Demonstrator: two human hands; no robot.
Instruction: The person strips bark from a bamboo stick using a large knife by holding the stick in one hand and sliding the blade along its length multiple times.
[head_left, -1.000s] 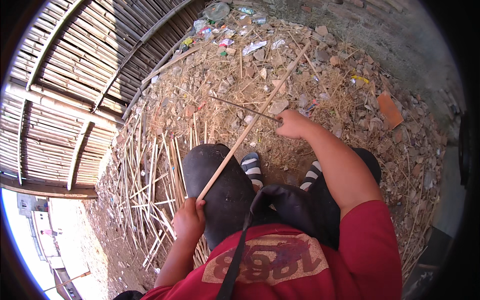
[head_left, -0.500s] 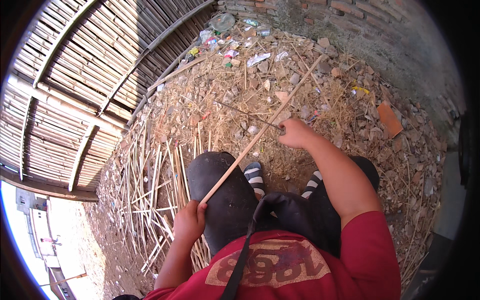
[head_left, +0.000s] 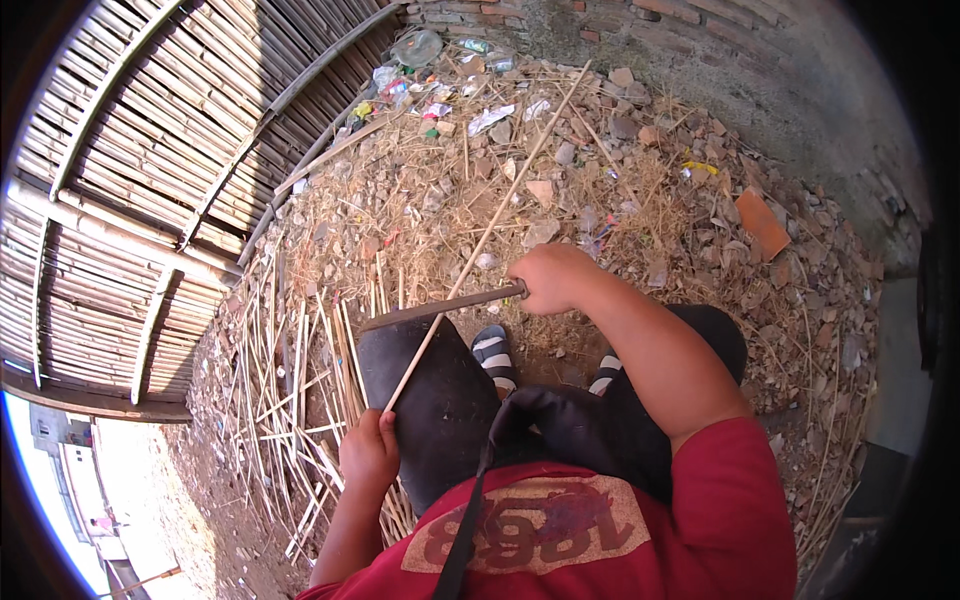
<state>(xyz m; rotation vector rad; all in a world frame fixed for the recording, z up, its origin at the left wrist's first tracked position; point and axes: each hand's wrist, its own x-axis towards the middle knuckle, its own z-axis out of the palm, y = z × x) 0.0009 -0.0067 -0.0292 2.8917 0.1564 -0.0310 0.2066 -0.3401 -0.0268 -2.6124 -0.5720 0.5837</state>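
My left hand [head_left: 369, 450] pinches the near end of a long, thin bamboo strip [head_left: 484, 243], which slants away across my left thigh to the far right. In my right hand [head_left: 556, 278] is the handle of a long knife [head_left: 445, 304] with a dark, worn blade. The blade crosses the strip just past my left knee, its tip pointing left. Whether its edge touches the strip I cannot tell. My fingers cover most of the handle.
A heap of split bamboo strips [head_left: 289, 390] lies left of my left leg. Left stands a bamboo slat panel [head_left: 150, 190], and a brick wall [head_left: 700, 60] rises at the back. Rubble, dry grass, litter and an orange tile piece [head_left: 763, 226] cover the ground ahead.
My right hand has drawn the knife nearer and to the left, and its blade now reaches over my left thigh. The strip shows a narrower side and its far end has shifted left.
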